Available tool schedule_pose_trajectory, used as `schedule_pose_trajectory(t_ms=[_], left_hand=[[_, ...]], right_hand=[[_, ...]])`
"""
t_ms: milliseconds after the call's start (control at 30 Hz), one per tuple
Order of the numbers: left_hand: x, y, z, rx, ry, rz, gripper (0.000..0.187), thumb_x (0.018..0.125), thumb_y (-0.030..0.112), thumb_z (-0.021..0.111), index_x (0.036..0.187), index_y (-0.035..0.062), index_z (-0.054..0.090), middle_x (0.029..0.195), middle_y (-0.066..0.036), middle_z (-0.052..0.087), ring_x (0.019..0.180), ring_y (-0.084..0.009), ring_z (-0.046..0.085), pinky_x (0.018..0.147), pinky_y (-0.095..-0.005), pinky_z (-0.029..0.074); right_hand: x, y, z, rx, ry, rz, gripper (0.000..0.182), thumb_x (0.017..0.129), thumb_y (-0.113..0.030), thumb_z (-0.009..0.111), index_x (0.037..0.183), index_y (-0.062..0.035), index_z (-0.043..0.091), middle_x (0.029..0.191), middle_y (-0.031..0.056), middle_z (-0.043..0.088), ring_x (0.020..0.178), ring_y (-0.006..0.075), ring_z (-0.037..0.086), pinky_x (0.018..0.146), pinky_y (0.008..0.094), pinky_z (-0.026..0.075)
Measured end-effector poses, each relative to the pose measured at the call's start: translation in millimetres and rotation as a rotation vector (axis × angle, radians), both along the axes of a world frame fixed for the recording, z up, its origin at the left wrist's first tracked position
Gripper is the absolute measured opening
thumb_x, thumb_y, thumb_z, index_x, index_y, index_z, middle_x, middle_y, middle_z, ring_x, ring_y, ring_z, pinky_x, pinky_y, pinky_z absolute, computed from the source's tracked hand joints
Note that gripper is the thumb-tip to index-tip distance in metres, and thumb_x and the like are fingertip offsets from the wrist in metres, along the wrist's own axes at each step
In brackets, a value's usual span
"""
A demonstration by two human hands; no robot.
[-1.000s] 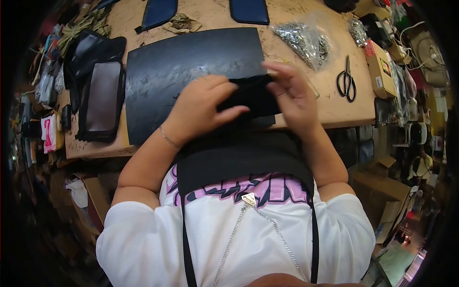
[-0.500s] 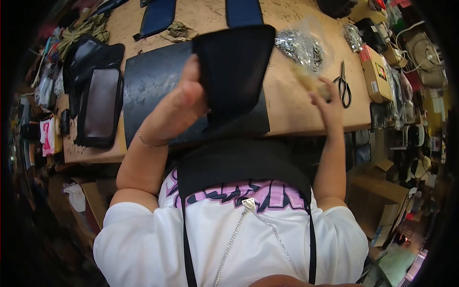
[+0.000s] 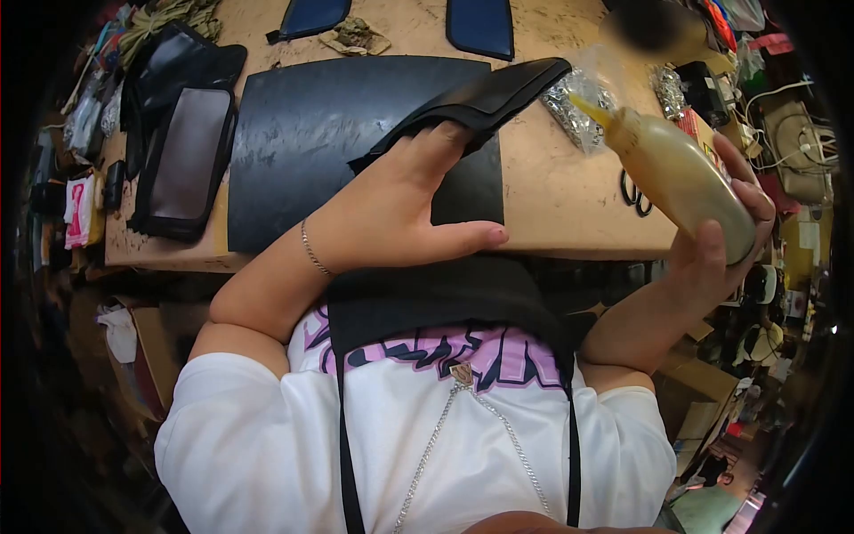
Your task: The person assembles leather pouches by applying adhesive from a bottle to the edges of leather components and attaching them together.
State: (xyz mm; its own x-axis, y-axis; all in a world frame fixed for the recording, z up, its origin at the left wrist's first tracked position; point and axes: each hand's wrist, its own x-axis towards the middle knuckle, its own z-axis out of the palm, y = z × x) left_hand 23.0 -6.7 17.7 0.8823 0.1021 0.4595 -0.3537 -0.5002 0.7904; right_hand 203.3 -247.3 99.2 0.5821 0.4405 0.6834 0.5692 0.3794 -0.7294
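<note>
A black flat panel with layered edges (image 3: 485, 96) is tilted over the black mat (image 3: 302, 133). The fingers of my left hand (image 3: 414, 191) reach under its near edge and bear it, while the thumb sticks out to the right, apart from the panel. Raised on the right, my right hand (image 3: 725, 214) is wrapped round a squeeze bottle (image 3: 680, 173) with yellowish contents. Its narrow yellow nozzle (image 3: 590, 111) points up and left, towards the panel's far end.
Scissors (image 3: 636, 194) lie behind the bottle, near a clear bag of metal parts (image 3: 578, 111). Black cases (image 3: 187, 165) lie at the table's left. Two dark blue panels (image 3: 480, 27) and a crumpled cloth (image 3: 356, 37) are along the back. Clutter lines the right side.
The squeeze bottle has come up and nearer in my right hand. My left hand has turned, tilting the black panel from upright to nearly flat, and its thumb now stands away.
</note>
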Motion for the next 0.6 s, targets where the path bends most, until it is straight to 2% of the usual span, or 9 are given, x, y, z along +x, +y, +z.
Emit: schedule_pose_trajectory(t_ms=[33,67,167,200,400,600], left_hand=[[-2.0,-0.4,1.5,0.03,0.026,0.029,0.089,0.078,0.037,0.079,0.146,0.0001,0.035,0.133,-0.022,0.051,0.117,-0.0379,0.053,0.102,-0.0416,0.041],[-3.4,-0.6,2.0,0.06,0.051,0.056,0.089,0.077,0.037,0.08,0.146,0.0006,0.036,0.129,-0.022,0.053,0.111,-0.0394,0.055,0.098,-0.0429,0.044],[-2.9,0.0,-7.4,0.143,-0.034,0.119,0.089,0.077,0.04,0.079,0.146,0.0022,0.037,0.124,-0.021,0.054,0.105,-0.0392,0.055,0.094,-0.044,0.045],[-3.0,-0.2,-7.4,0.144,-0.039,0.123,0.089,0.077,0.04,0.079,0.146,0.0021,0.037,0.125,-0.021,0.054,0.105,-0.0394,0.055,0.095,-0.044,0.045],[-1.3,-1.2,-10.5,0.195,-0.089,0.161,0.088,0.077,0.041,0.078,0.145,0.0022,0.037,0.126,-0.021,0.053,0.106,-0.0397,0.055,0.095,-0.0438,0.045],[-2.7,-2.9,-7.3,0.145,-0.018,0.155,0.086,0.077,0.039,0.079,0.142,0.0004,0.039,0.126,-0.021,0.053,0.107,-0.0404,0.055,0.095,-0.0433,0.045]], right_hand=[[-11.9,10.0,-1.2,-0.039,-0.083,-0.112,0.055,0.079,-0.027,0.073,0.121,-0.0006,0.049,0.116,0.0247,0.059,0.113,0.0359,0.06,0.099,0.0474,0.049],[-17.4,13.2,-3.3,0.018,-0.001,-0.097,0.053,0.078,-0.027,0.075,0.117,0.0008,0.051,0.109,0.0251,0.062,0.104,0.0348,0.064,0.097,0.0458,0.049],[-38.1,22.3,-3.6,-0.056,0.051,-0.168,0.053,0.076,-0.026,0.076,0.115,0.001,0.052,0.106,0.0247,0.063,0.102,0.0335,0.065,0.096,0.044,0.05],[-32.7,21.3,-5.8,-0.056,0.017,-0.11,0.053,0.076,-0.024,0.076,0.115,0.0013,0.052,0.103,0.0224,0.065,0.1,0.0325,0.065,0.095,0.043,0.05],[-30.8,25.3,-10.8,-0.052,-0.013,-0.096,0.048,0.079,-0.02,0.077,0.114,0.0013,0.053,0.104,0.0213,0.064,0.1,0.03,0.064,0.094,0.0417,0.049],[-31.7,27.4,-15.2,-0.11,-0.098,-0.173,0.047,0.079,-0.021,0.079,0.112,0.0006,0.053,0.105,0.0202,0.065,0.101,0.0283,0.064,0.095,0.0398,0.048]])
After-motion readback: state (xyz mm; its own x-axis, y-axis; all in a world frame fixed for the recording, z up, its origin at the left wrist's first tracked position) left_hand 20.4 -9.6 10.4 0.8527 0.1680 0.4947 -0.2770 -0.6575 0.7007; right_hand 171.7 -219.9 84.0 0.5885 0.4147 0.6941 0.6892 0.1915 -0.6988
